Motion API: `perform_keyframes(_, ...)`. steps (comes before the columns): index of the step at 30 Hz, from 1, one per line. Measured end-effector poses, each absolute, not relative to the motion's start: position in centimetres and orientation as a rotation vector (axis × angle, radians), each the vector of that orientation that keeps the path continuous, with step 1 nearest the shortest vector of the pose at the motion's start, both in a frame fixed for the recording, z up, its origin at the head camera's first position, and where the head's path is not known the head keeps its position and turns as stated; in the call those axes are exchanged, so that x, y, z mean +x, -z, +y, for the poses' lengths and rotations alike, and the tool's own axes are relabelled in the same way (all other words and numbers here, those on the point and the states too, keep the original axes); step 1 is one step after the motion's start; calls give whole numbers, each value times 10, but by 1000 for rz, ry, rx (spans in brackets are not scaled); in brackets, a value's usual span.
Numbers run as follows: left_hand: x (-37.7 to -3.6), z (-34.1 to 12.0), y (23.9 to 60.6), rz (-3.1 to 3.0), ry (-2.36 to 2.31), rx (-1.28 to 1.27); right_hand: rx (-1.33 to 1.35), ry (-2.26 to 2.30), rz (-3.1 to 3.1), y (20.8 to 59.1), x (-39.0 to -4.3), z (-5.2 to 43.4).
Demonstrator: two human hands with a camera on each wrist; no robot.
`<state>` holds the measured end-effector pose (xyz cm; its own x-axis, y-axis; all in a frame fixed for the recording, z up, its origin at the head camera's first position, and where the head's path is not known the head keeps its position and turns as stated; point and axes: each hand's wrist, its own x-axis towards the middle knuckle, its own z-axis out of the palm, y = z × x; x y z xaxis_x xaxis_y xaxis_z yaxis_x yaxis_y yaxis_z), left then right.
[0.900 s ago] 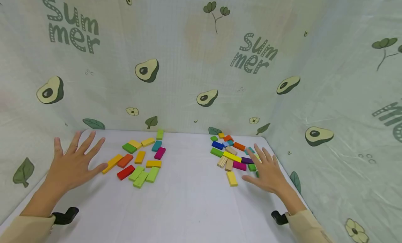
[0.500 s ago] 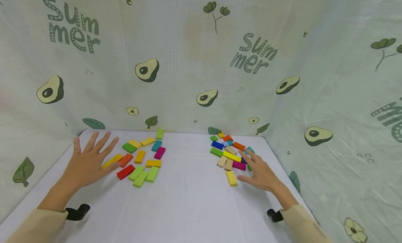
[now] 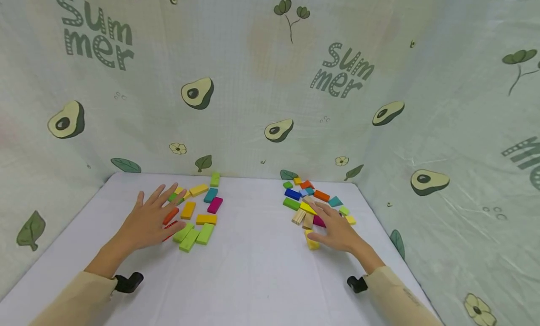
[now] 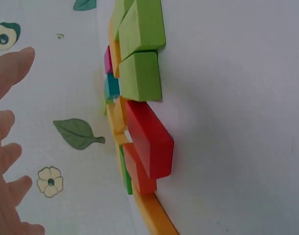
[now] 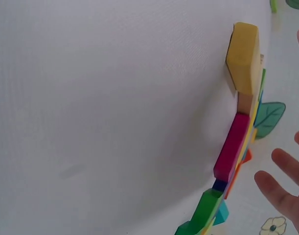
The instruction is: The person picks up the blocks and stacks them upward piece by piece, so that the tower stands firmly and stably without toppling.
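Note:
My left hand hovers with spread fingers over the left group of coloured wooden blocks, partly covering a red block and an orange-red block. Light green blocks lie just right of its thumb. My right hand is held over the right group, fingers apart and nothing in them. Its thumb overlaps a yellow block in the head view, and its palm hides part of a magenta block. In both wrist views the fingers show apart from the blocks.
Both groups lie on a white-covered table. A teal block and a magenta block edge the left group; a blue block and a green block edge the right. A printed curtain stands behind and at the sides.
My left hand has moved right, from beside the left group to over it. The right hand has moved left and slightly inward, uncovering blocks at the right group's outer edge.

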<state>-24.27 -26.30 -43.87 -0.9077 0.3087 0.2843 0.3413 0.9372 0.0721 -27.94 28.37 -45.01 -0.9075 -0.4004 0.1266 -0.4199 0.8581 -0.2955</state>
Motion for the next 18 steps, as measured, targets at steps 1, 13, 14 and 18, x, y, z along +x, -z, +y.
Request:
perform_keyframes(1,-243,-260,440,-2831,182,-495,656,-506,-2978,451,-280,283)
perform_keyframes(13,-245,-236,457,-2844,364,-719,697,-573,-3027,460,-282,283)
perform_keyframes(14,-245,-233,458,-2845,368,-734,702,-589,-3031,461,-282,283)
perform_keyframes(18,-246,-226,463,-2880,409,-764,728,-643,-3066,465,-280,284)
